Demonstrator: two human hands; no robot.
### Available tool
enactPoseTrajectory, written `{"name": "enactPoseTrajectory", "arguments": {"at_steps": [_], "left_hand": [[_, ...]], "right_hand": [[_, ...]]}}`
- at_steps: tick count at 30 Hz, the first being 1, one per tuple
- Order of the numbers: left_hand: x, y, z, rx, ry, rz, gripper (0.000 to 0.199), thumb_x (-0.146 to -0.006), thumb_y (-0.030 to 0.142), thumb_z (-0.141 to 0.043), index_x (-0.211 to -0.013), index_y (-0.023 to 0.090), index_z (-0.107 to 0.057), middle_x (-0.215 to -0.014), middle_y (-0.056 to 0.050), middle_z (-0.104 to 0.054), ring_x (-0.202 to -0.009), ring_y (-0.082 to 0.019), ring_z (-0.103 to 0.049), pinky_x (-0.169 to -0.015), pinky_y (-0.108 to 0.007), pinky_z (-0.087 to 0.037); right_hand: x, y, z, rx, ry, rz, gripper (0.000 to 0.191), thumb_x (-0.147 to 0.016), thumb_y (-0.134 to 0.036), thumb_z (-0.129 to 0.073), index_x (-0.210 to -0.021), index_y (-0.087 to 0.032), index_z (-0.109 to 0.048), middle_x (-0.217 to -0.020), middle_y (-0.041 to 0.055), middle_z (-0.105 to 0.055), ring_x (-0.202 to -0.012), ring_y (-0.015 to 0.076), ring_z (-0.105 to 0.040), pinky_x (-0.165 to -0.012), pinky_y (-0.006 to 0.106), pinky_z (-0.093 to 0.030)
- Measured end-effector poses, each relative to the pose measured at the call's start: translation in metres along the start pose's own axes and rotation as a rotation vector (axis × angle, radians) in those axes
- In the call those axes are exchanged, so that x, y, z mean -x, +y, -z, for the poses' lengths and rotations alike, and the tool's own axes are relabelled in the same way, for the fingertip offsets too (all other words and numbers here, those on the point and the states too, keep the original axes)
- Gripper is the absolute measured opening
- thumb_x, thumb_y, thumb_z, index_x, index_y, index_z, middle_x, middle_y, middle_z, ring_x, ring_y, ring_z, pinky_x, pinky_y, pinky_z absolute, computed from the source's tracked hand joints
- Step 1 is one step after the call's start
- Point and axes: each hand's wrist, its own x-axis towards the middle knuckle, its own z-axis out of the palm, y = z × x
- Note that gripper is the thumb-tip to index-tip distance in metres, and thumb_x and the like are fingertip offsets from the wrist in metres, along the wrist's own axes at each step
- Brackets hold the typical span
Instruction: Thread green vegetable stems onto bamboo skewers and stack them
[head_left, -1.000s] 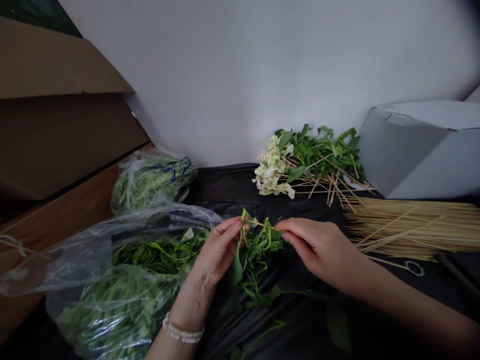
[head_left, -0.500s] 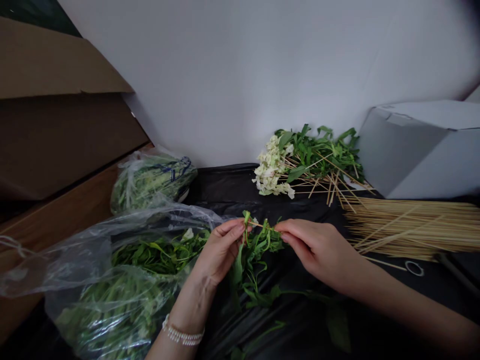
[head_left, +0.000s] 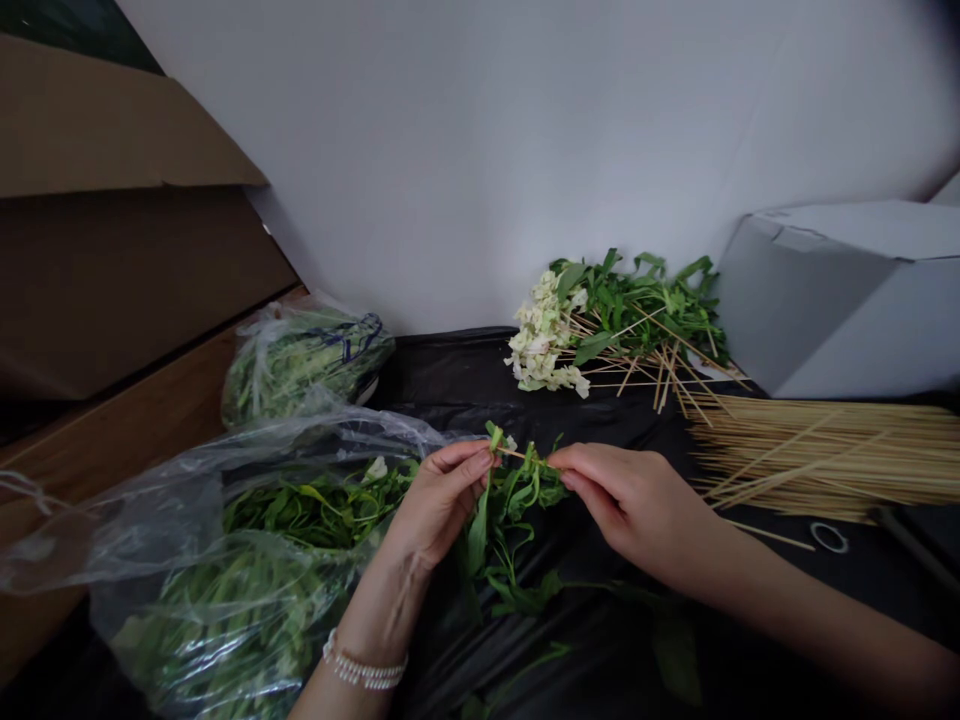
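A thin bamboo skewer [head_left: 512, 453] runs between my hands, and its far end emerges from behind my right forearm. My left hand [head_left: 442, 500] pinches a green stem [head_left: 495, 436] at the skewer's left tip, thumb against fingers. With thumb and forefinger closed, my right hand [head_left: 637, 500] grips the skewer. Leafy greens [head_left: 525, 485] are on the skewer between the hands, their long leaves drooping. Part of the skewer is hidden by my right hand. Loose leaves [head_left: 529, 592] lie below on black plastic sheeting [head_left: 450, 365].
Open clear bags of greens [head_left: 225, 620] and a closed bag [head_left: 307, 365] stand left. Skewered greens and pale flowers [head_left: 547, 335] lie at the back. A skewer pile [head_left: 825, 455], a small ring [head_left: 829, 537] and a white box [head_left: 847, 300] are right. A cardboard box [head_left: 112, 270] borders the left.
Both hands stay almost in place. The skewer's far end has dipped slightly, away from the small ring, and its left tip with the stem has shifted a little.
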Motion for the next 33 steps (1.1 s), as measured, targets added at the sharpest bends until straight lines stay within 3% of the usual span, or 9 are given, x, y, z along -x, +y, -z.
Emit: {"name": "enactPoseTrajectory", "arguments": {"at_steps": [14,18,21,24,27,30,33], "left_hand": [[0.004,-0.011,-0.005,-0.139,-0.073,0.052,0.021,-0.057,0.024,-0.089,-0.073,0.015,-0.078,-0.07,-0.003,-0.075,-0.064,-0.01,-0.064,-0.068,-0.021,-0.049],[0.002,-0.01,-0.003,-0.228,-0.06,-0.038,0.025,-0.059,0.03,-0.088,-0.08,0.017,-0.08,-0.079,-0.004,-0.076,-0.07,-0.013,-0.063,-0.072,-0.023,-0.048],[-0.002,-0.002,0.008,-0.332,0.027,-0.151,0.03,-0.067,0.039,-0.082,-0.088,0.017,-0.079,-0.085,-0.007,-0.076,-0.076,-0.015,-0.064,-0.074,-0.024,-0.047],[-0.007,0.009,0.021,-0.504,0.139,-0.279,0.026,-0.072,0.041,-0.077,-0.085,0.017,-0.078,-0.087,-0.007,-0.076,-0.079,-0.016,-0.064,-0.076,-0.024,-0.047],[-0.01,0.016,0.029,-0.761,0.165,-0.361,0.018,-0.072,0.034,-0.075,-0.08,0.018,-0.077,-0.083,-0.006,-0.076,-0.077,-0.018,-0.064,-0.074,-0.027,-0.047],[-0.009,0.016,0.033,-1.085,0.094,-0.379,0.012,-0.073,0.028,-0.07,-0.077,0.02,-0.076,-0.077,-0.005,-0.074,-0.072,-0.02,-0.064,-0.07,-0.028,-0.045],[-0.007,0.013,0.033,-1.439,-0.023,-0.267,0.011,-0.074,0.026,-0.065,-0.073,0.021,-0.075,-0.073,-0.004,-0.072,-0.069,-0.02,-0.063,-0.066,-0.029,-0.041]], "right_hand": [[0.002,-0.001,-0.011,-0.049,-0.012,0.03,0.025,-0.094,-0.014,-0.042,-0.103,-0.02,-0.065,-0.082,0.0043,-0.07,-0.073,0.0154,-0.065,-0.068,0.027,-0.05],[0.0,0.002,-0.005,-0.033,-0.021,0.009,0.023,-0.095,-0.015,-0.043,-0.102,-0.02,-0.064,-0.088,0.0048,-0.071,-0.079,0.0161,-0.067,-0.073,0.028,-0.051],[-0.002,0.009,0.009,0.065,0.087,-0.021,0.022,-0.095,-0.016,-0.044,-0.106,-0.02,-0.063,-0.096,0.0046,-0.072,-0.083,0.0172,-0.068,-0.078,0.03,-0.052],[-0.005,0.017,0.023,0.208,0.245,-0.014,0.02,-0.095,-0.019,-0.046,-0.106,-0.02,-0.063,-0.099,0.0049,-0.073,-0.085,0.0186,-0.069,-0.076,0.03,-0.052],[-0.006,0.022,0.031,0.292,0.323,-0.003,0.02,-0.095,-0.02,-0.046,-0.104,-0.02,-0.064,-0.099,0.0058,-0.074,-0.084,0.02,-0.07,-0.073,0.031,-0.053],[-0.005,0.023,0.029,0.307,0.313,0.007,0.02,-0.095,-0.02,-0.046,-0.106,-0.02,-0.063,-0.1,0.0062,-0.074,-0.084,0.0203,-0.07,-0.074,0.033,-0.053],[-0.005,0.021,0.025,0.311,0.284,0.011,0.02,-0.095,-0.018,-0.047,-0.108,-0.018,-0.063,-0.1,0.0068,-0.074,-0.084,0.021,-0.071,-0.076,0.034,-0.054]]}}
